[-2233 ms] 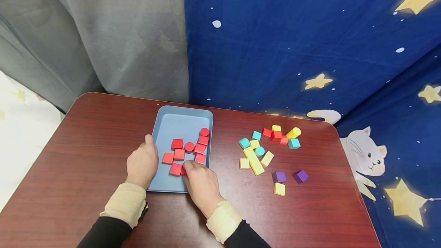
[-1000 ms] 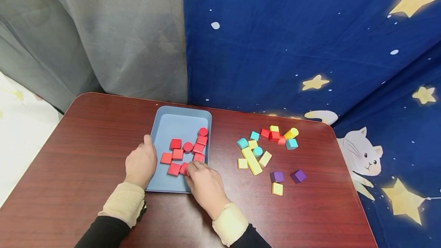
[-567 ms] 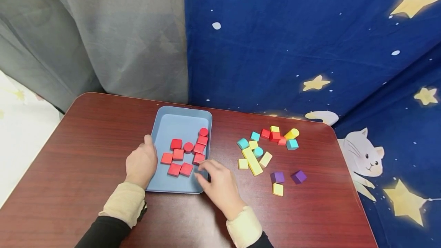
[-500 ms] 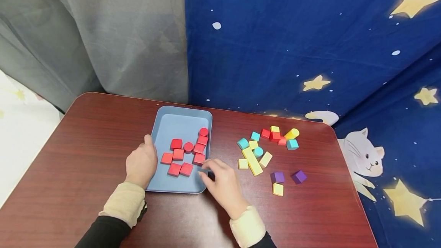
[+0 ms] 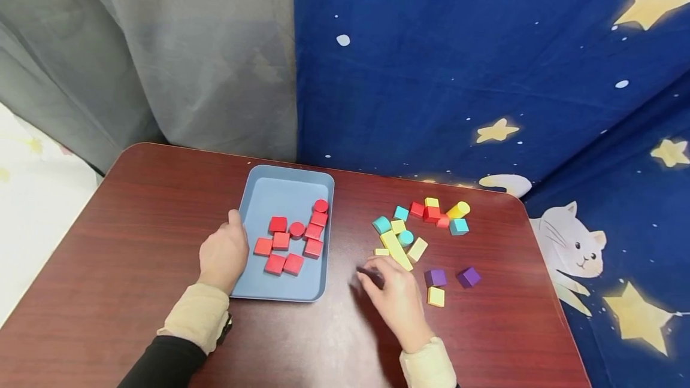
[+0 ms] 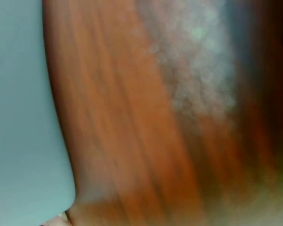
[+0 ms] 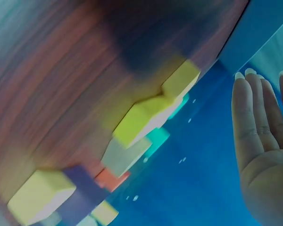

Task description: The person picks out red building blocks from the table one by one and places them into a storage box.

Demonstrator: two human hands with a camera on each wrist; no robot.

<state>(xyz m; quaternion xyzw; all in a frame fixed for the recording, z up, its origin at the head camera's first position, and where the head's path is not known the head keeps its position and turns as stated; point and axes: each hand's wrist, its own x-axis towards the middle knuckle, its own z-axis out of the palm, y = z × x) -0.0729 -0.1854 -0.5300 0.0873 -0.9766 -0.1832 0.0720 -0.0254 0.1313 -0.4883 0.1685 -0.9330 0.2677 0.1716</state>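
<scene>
A blue-grey tray [image 5: 280,172] holds several red blocks [image 5: 281,241], cubes and round ones, grouped in its middle and along the right wall. My left hand [image 5: 223,253] grips the tray's left side near the front; most of its fingers are hidden, and the left wrist view shows mainly the tray's side [image 6: 26,117]. My right hand [image 5: 396,298] is over the table right of the tray, fingers loosely bent and holding nothing. Just beyond its fingertips are a small yellow block [image 5: 381,252] and a long yellow block [image 5: 396,249]. The right wrist view shows its fingers [image 7: 244,103] extended.
Behind the right hand lie a cream block [image 5: 417,249], teal blocks [image 5: 381,224], red blocks [image 5: 432,214] and a yellow cylinder [image 5: 459,209]. To its right are two purple cubes [image 5: 469,277] and a yellow cube [image 5: 436,297]. A blue curtain [image 5: 431,76] hangs behind the table.
My right hand has let go of a red block at the tray's front and moved right, out of the tray, toward the yellow blocks. The left hand has stayed at the tray's side.
</scene>
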